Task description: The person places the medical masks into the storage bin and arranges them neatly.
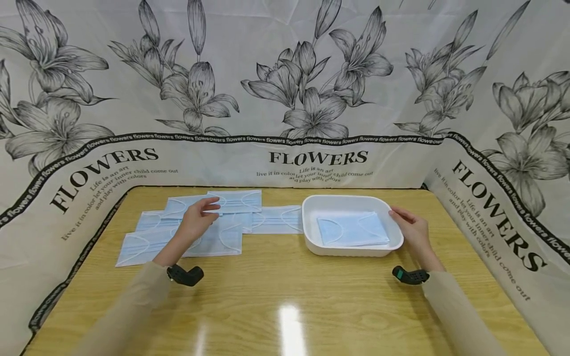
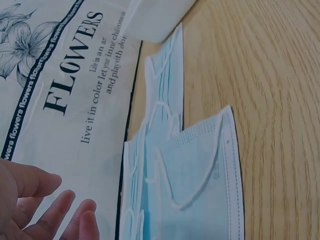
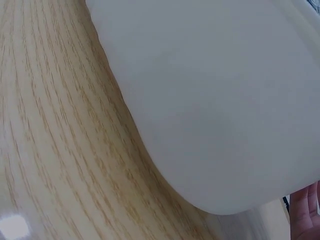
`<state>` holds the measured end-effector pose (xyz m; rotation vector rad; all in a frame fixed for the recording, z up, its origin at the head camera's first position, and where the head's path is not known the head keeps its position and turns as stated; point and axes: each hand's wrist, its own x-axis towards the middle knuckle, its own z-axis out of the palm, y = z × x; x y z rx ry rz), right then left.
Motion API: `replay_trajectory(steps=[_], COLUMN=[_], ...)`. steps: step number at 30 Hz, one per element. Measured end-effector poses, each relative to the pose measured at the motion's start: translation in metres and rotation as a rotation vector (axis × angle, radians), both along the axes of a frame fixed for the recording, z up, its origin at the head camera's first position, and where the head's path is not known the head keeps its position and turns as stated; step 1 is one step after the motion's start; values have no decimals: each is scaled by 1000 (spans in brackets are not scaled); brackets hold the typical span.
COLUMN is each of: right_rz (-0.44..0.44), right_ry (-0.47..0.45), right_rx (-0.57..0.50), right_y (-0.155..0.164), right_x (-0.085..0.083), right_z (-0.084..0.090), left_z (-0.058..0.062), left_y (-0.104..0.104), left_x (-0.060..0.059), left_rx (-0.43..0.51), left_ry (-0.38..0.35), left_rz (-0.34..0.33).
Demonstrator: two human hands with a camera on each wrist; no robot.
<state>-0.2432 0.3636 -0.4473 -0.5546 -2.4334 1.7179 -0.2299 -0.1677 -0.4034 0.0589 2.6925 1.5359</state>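
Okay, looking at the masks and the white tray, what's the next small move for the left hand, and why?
Probably lower the left hand and pinch the top mask of the loose pile. Its fingers hover spread over the masks, holding nothing. One mask already lies in the white tray, whose rim the right hand rests at.

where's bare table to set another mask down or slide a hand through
Bare wood spans the near half of the table, in front of both hands. Crowded: the loose masks at back left run right up to the white tray, leaving no gap.
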Motion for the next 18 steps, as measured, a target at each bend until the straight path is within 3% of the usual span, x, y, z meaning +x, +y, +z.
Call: replay_trajectory(steps=[5,11,18], right_rz=[-7,-16,-6], right_ry=[3,17,27], right_rx=[-11,-32,103], right_y=[-1,-1,-1], right_x=[1,0,-1], right_z=[-1,0,1], left_z=[3,-2,-12], left_y=[-18,-37,-51], left_x=[2,6,10], left_rx=[-29,-45,-45], left_ry=[-12,-27,-59], left_rz=[-1,23,42])
